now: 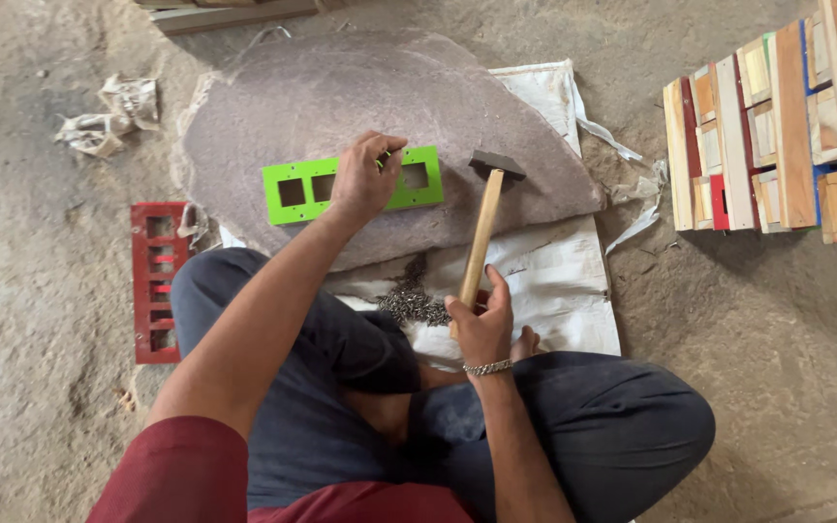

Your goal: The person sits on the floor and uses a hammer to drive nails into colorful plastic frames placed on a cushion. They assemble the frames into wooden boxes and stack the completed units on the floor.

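While the person sat cross-legged on the floor, the left hand (365,179) pinched down on the green frame (353,186) lying on the flat stone slab (341,87).
The right hand (481,324) was clamped on the hammer (484,228), its head just right of the frame. Short, square blows with fingertips kept aside seemed advisable. The nail pile (414,302) lay near; the wooden stack (777,126) stood well apart, leaving swing room.
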Demonstrator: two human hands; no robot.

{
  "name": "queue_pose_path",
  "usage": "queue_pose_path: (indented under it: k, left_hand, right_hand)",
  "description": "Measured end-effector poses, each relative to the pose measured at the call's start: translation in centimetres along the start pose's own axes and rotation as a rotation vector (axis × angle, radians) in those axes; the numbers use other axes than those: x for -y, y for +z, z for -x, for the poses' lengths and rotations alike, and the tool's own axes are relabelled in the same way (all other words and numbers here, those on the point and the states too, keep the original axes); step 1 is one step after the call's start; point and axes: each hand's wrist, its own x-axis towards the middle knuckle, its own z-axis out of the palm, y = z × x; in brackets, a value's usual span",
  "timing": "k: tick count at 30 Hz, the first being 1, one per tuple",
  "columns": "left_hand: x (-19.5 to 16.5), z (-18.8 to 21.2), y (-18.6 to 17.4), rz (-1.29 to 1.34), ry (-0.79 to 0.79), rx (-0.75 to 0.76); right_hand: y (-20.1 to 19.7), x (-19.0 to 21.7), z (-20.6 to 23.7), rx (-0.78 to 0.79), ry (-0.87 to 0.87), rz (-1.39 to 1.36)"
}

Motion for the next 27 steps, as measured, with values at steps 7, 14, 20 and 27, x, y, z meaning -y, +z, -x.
queue_pose_path:
  k: [7,14,20,27]
  left_hand:
    - [1.4,-0.3,1.6,-0.037,-0.006,-0.012]
    - [1.4,-0.6,1.5,-0.083,-0.032,0.034]
    - [0.9,-0.6,1.1,-0.061,-0.073,0.058]
    - [1.4,-0.7,1.3,-0.105,-0.096,0.065]
  right_hand:
    - [0.6,0.9,-0.3,0.043,-0.036,0.039]
    - [1.3,3.3,-1.9,0.201,0.223,-0.317]
    - [1.3,5.5,-2.8,0.226,0.411,-0.609]
    - [2.0,5.6,-0.3,0.061,0.088,0.093]
